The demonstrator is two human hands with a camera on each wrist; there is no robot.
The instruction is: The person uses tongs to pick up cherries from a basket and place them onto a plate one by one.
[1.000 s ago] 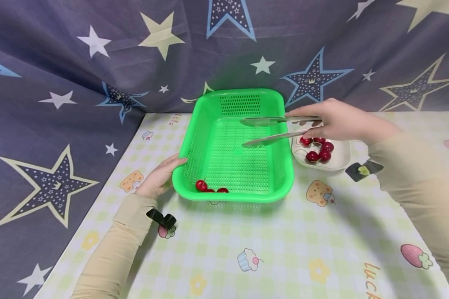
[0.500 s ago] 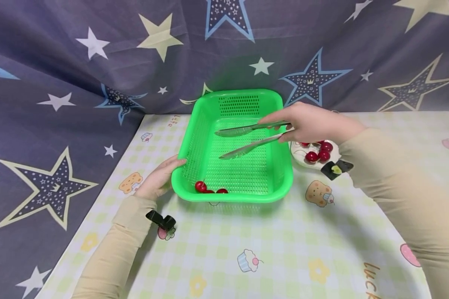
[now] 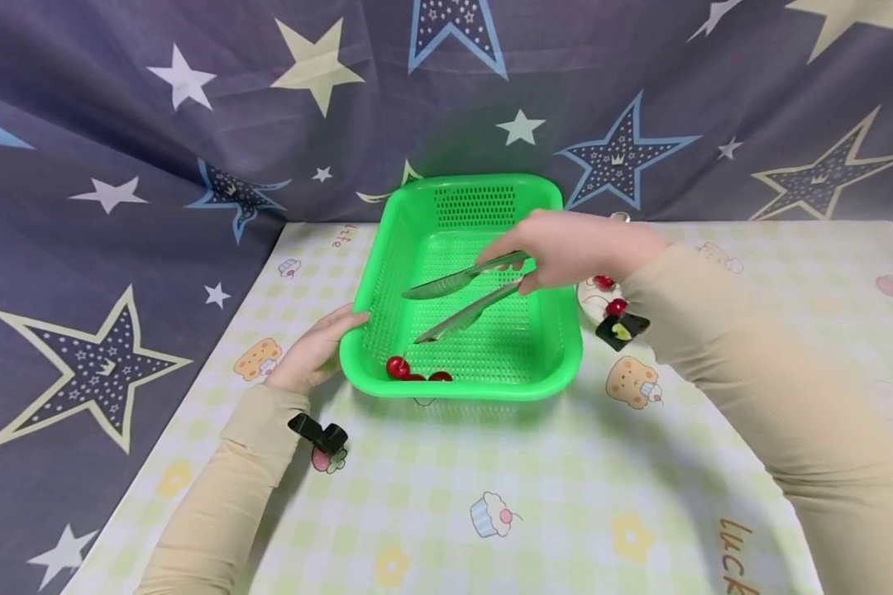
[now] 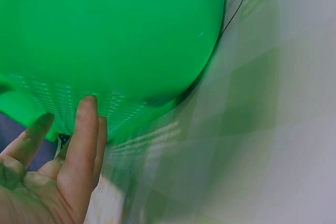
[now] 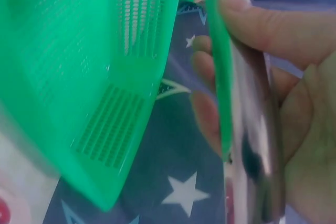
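Observation:
My right hand (image 3: 565,248) grips silver metal tongs (image 3: 469,314) over the green plastic basket (image 3: 461,389). The two arms of the tongs stand apart with nothing between them, their tips angled toward the near left corner. In that corner lie several red cherries (image 3: 398,367), partly hidden by the near rim. My left hand (image 3: 314,357) holds the basket's left side, thumb tip over the rim. In the left wrist view, fingers (image 4: 81,156) lie along the outer wall. The right wrist view shows fingers and thumb curled round the polished tongs (image 5: 257,156).
A white dish (image 3: 591,306) with more red cherries (image 3: 616,307) stands right of the basket, largely covered by the right wrist and sleeve. The table has a checked cloth (image 3: 551,512) with printed pictures. A dark star-patterned curtain (image 3: 253,124) hangs behind and to the left.
My right hand with the tongs has moved left and nearer, from beside the dish to over the basket. The left hand and the basket have stayed in place.

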